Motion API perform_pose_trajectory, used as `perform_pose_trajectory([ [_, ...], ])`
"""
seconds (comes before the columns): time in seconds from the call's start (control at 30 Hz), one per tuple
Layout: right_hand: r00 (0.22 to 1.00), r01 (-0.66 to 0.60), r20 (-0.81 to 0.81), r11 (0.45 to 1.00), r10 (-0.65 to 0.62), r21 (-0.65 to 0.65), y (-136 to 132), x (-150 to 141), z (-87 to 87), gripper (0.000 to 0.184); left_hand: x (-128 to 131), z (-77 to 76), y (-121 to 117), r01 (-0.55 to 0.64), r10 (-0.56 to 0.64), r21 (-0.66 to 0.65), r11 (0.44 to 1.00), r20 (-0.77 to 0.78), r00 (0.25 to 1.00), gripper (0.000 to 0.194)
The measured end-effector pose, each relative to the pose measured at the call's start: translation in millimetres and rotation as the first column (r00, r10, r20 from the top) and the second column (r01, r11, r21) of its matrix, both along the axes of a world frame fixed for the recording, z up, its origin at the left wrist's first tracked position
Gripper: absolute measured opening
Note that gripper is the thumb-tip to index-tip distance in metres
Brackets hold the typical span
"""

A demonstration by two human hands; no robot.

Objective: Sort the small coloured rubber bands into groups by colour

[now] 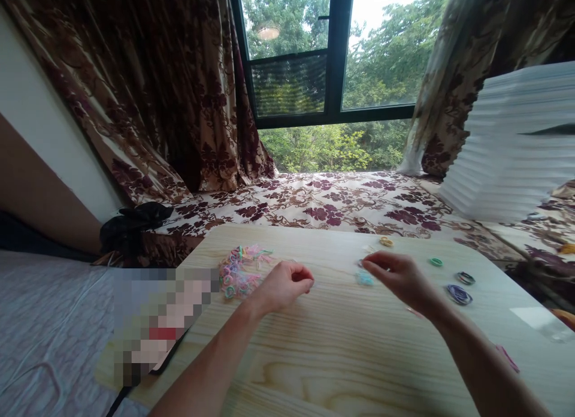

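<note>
My left hand (287, 282) hovers over the wooden table (314, 357), its fingers curled into a pinch; whatever sits between the fingertips is too small to make out. Just left of it lies a mixed pile of small elastic hair ties (236, 273), mostly pink with some green and purple. My right hand (402, 279) is farther right, thumb and fingers pressed together, and what they hold cannot be made out. By its fingertips is a small cluster of light blue hair ties (365, 278). Yellow hair ties (386, 241) lie just beyond that hand.
Right of my right hand are a green group (435, 262), a dark group (466, 278) and a purple group (459, 295) of hair ties. Pink ones (507, 357) lie nearer me. A blurred-out device (175, 321) with a cable occupies the table's left edge.
</note>
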State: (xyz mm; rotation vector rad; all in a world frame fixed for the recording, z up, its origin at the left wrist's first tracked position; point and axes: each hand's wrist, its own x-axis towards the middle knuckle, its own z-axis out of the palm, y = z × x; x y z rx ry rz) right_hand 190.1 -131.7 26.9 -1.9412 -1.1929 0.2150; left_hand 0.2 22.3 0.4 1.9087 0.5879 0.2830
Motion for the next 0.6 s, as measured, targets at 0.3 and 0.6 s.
perform_pose_trajectory([
  [0.3,0.970,0.236,0.147,0.876,-0.191,-0.421,-49,73,-3.2,0.025,0,3.4,-2,0.005,-0.006,0.037,0.999,0.006,1.000,0.017],
  [0.6,0.983,0.157,0.171,0.819,-0.072,-0.552,-56,72,-1.9,0.022,1,2.0,0,0.005,-0.005,0.018,1.000,0.006,1.000,0.017],
])
